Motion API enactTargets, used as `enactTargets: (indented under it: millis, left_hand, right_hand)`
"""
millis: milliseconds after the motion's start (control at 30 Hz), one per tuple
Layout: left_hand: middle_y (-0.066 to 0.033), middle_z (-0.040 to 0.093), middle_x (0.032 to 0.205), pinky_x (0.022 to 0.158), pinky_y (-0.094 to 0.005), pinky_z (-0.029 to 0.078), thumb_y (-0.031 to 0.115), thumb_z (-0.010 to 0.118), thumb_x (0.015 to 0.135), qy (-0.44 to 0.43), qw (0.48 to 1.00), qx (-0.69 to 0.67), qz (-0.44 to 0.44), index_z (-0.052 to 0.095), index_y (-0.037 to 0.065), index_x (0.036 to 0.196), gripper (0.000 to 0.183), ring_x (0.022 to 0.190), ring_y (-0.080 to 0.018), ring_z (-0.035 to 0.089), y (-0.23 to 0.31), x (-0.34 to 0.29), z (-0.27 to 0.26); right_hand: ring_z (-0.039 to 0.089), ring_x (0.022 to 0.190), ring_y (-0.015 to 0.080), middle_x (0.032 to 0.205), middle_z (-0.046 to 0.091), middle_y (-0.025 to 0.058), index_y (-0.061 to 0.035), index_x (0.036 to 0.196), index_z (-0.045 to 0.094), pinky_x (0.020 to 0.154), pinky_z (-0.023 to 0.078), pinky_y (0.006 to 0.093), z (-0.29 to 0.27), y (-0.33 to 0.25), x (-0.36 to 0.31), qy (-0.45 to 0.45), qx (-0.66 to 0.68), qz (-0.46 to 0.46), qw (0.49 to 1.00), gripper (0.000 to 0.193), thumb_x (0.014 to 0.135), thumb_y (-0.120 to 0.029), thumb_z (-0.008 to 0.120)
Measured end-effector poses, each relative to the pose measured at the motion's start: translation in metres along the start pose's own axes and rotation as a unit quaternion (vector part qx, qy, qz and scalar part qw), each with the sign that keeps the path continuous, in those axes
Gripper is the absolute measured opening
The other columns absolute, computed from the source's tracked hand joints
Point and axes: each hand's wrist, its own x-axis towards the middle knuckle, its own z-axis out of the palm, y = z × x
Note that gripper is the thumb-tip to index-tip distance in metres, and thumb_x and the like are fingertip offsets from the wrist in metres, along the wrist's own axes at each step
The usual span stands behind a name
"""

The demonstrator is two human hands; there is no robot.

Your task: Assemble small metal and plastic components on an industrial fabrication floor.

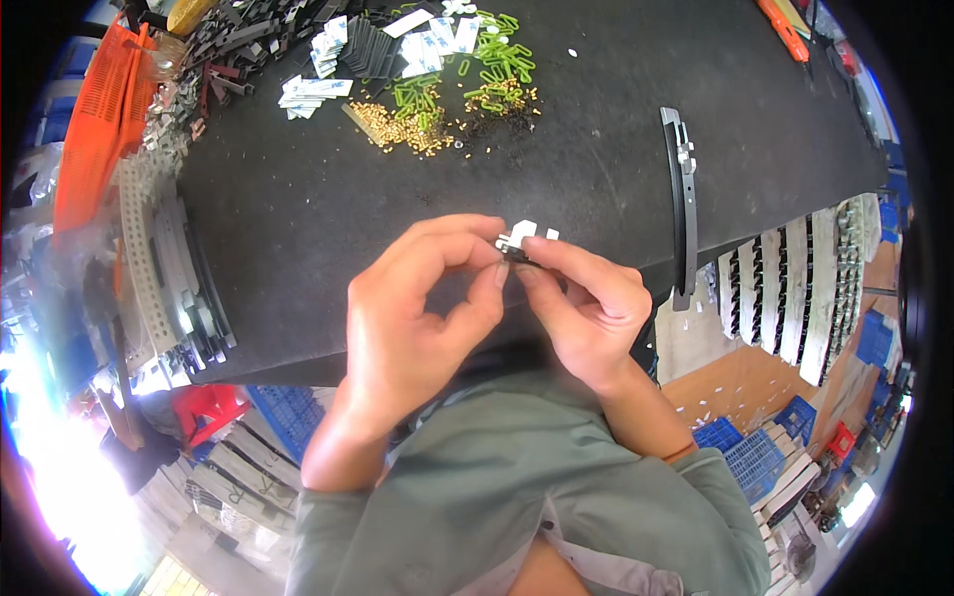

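Over the near middle of the dark worktop, my two hands meet at a small white and black part (520, 234). My right hand (591, 313) pinches it between thumb and forefinger. The fingertips of my left hand (412, 298) close on its left side, thumb and forefinger curved into a ring. My fingers hide the part's lower portion, so its exact kind does not show. To the right of my hands, a long black curved strip (686, 223) lies lengthwise, with a small silvery-white fitting (686, 152) near its far end.
On the worktop (298, 219), small brass pieces (412, 131), green oblong loops (505, 60), white-and-blue pads (316, 94) and black flat parts (373, 48) lie heaped at the back. Metal strips (164, 268) and an orange basket (94, 139) line the left. An orange-handled tool (785, 32) lies far right.
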Motion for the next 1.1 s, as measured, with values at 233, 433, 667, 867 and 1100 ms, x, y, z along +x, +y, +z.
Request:
enactTargets:
  millis: [233, 433, 667, 867, 1100]
  left_hand:
    - [-0.0150, 0.071, 0.110, 0.075, -0.0341, 0.058, -0.003, 0.076, 0.078, 0.025, 0.991, 0.072, 0.112, 0.068, 0.003, 0.094, 0.018, 0.094, -0.0283, 0.072, -0.003, -0.005, 0.008]
    - [-0.0142, 0.071, 0.109, 0.069, -0.0334, 0.058, -0.006, 0.078, 0.068, 0.169, 0.938, 0.134, 0.270, 0.068, 0.001, 0.088, 0.024, 0.086, -0.0251, 0.071, -0.030, -0.001, 0.035]
    - [-0.0189, 0.071, 0.112, 0.076, -0.0339, 0.059, -0.003, 0.081, 0.074, 0.127, 0.966, 0.090, 0.209, 0.067, 0.001, 0.093, 0.024, 0.092, -0.0293, 0.072, -0.036, -0.004, 0.025]
    - [-0.0150, 0.070, 0.106, 0.072, -0.0315, 0.061, -0.009, 0.074, 0.078, 0.038, 0.982, 0.047, 0.177, 0.076, 0.001, 0.101, 0.025, 0.087, -0.0251, 0.073, -0.027, -0.003, 0.007]
    - [-0.0158, 0.072, 0.107, 0.080, -0.0361, 0.058, 0.004, 0.072, 0.088, -0.078, 0.989, 0.079, 0.095, 0.070, 0.002, 0.116, 0.029, 0.093, -0.0287, 0.072, -0.015, 0.014, -0.026]
  right_hand:
    - [0.073, 0.095, 0.0177, 0.107, 0.075, 0.0147, 0.0058, 0.115, 0.070, 0.083, 0.058, 0.0267, -0.002, -0.006, -0.001, -0.003, 0.042, 0.038, 0.998, 0.030, 0.085, 0.012, 0.069]
    - [0.071, 0.098, 0.0195, 0.110, 0.072, 0.0152, 0.0059, 0.120, 0.064, 0.088, 0.060, 0.0330, 0.009, -0.021, 0.000, 0.070, 0.311, 0.220, 0.922, 0.023, 0.098, -0.002, 0.063]
    - [0.073, 0.096, 0.0226, 0.107, 0.072, 0.0169, 0.0063, 0.118, 0.065, 0.089, 0.061, 0.0370, 0.010, -0.024, 0.004, 0.051, 0.329, 0.304, 0.893, 0.022, 0.100, -0.006, 0.060]
    - [0.073, 0.096, 0.0279, 0.108, 0.071, 0.0198, 0.0095, 0.122, 0.064, 0.091, 0.061, 0.0411, 0.001, -0.030, 0.010, -0.014, 0.219, 0.345, 0.912, 0.028, 0.095, 0.002, 0.064]
    - [0.069, 0.082, 0.0152, 0.099, 0.072, 0.0119, 0.0074, 0.111, 0.067, 0.076, 0.058, 0.0284, -0.001, 0.001, 0.011, -0.044, 0.065, 0.199, 0.977, 0.019, 0.093, 0.007, 0.065]
